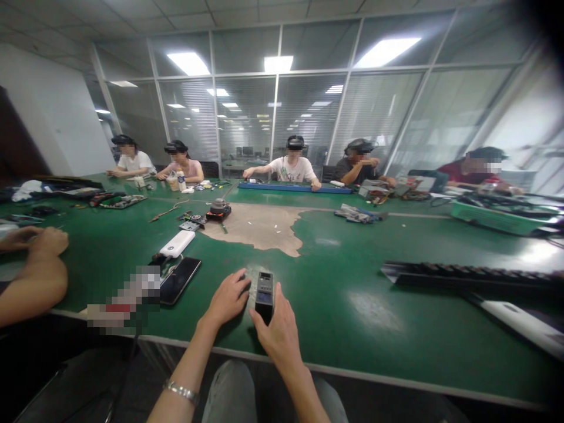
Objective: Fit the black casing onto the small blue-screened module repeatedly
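Near the front edge of the green table, a small black-and-grey box-shaped device with buttons and a little display stands between my hands. My right hand is closed around its near end and right side, thumb on the left and fingers along the right. Just left of the device, my left hand rests low over the table with its fingers curved. Something small and dark shows between those fingers and thumb, too hidden to name.
Left of my hands lie a dark phone and a white power bank. A co-worker's arm rests at the far left. Ahead are a brown torn patch, gloves and a green basket. Black channel-shaped parts lie right. Several people sit opposite.
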Motion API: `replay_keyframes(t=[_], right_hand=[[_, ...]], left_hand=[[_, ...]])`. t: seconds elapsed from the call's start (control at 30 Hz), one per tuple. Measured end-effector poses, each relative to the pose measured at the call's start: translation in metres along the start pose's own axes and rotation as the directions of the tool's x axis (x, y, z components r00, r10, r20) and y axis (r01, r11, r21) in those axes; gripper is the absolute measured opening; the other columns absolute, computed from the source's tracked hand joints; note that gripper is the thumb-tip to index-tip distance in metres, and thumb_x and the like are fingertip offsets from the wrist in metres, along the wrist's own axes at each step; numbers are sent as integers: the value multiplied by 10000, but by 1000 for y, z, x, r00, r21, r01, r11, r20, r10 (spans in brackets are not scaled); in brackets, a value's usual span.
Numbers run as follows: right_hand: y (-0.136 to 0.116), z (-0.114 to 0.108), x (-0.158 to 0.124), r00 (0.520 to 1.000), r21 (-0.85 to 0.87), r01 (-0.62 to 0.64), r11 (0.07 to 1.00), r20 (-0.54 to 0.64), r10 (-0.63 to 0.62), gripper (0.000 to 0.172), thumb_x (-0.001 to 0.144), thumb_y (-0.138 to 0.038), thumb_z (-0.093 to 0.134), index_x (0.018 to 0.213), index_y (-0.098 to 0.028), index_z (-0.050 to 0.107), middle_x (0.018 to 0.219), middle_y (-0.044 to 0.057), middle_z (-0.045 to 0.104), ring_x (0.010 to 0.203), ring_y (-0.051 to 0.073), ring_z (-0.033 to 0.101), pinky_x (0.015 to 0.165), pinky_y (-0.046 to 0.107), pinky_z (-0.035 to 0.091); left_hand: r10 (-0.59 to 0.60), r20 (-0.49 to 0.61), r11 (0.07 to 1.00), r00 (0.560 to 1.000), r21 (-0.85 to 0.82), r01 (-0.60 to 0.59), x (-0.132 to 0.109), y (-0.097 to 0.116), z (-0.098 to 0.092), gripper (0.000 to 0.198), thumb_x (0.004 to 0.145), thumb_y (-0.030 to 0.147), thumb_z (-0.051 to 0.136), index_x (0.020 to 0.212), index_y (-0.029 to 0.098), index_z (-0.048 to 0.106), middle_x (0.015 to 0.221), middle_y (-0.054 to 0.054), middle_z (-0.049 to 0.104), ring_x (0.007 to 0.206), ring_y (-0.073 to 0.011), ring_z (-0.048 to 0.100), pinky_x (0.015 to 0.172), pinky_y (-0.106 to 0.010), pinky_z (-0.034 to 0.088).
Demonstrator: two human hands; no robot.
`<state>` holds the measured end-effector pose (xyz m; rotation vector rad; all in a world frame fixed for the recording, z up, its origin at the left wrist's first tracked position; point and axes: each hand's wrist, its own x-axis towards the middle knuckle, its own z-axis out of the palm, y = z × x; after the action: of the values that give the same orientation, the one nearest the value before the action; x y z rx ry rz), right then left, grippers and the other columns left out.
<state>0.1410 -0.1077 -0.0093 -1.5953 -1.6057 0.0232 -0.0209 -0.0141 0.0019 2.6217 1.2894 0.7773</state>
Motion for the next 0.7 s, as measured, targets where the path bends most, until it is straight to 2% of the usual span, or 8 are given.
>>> replay_keyframes(t=[0.23,0.4,0.5,0.7], right_hand=[[-2,1,0,1000,-39,11,999,-2,-11,840,826,-474,569,1476,-78,214,1451,185,401,1297,307,423,1049,463,363],[-7,3,3,994,-58,-110,992,15,111,831,790,-547,585,1414,-50,352,1352,195,511,1250,326,465,1047,446,358],[-11,1,5,988,-49,-150,987,19,151,765,809,-542,560,1380,-57,405,1324,189,537,1236,312,480,1042,431,362],[-14,-3,7,995,-9,-96,995,24,96,599,835,-473,548,1291,-88,499,1243,186,592,1174,296,529,1012,431,375]], left_hand=[[-6,1,1000,1000,-5,6,1,-4,2,402,890,276,522,1282,201,572,1435,-115,449,1320,-249,423,1113,-436,335],[-4,-4,1000,1000,-3,4,1,-4,2,394,891,283,524,1273,204,579,1427,-113,458,1313,-249,431,1108,-430,342],[-5,-14,1000,1000,0,5,0,-4,1,388,893,281,521,1267,200,585,1425,-113,461,1308,-247,437,1109,-420,342],[-12,-27,1000,1000,-19,12,-3,-2,0,375,889,285,528,1248,203,602,1413,-109,477,1298,-247,449,1099,-420,359]])
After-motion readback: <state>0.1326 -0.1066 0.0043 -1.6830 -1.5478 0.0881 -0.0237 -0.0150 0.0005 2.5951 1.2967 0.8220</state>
